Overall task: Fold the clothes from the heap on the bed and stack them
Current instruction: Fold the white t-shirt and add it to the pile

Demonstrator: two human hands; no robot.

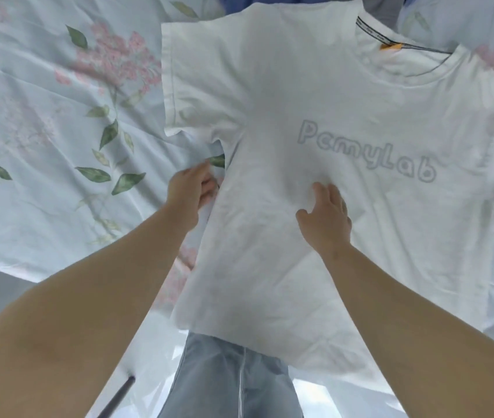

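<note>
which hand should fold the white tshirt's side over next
Left, probably. The left hand holds the white t-shirt at its side edge below the sleeve, ready to carry it across. The right hand lies flat on the shirt's middle, better for pinning it.

White tee (pixel 300 86), prob. pale-blue floral sheet (pixel 43 101)

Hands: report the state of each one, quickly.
Left hand: closed, gripping the side edge of the white T-shirt.
Right hand: open, pressing flat on the shirt's front, holding nothing.
</note>
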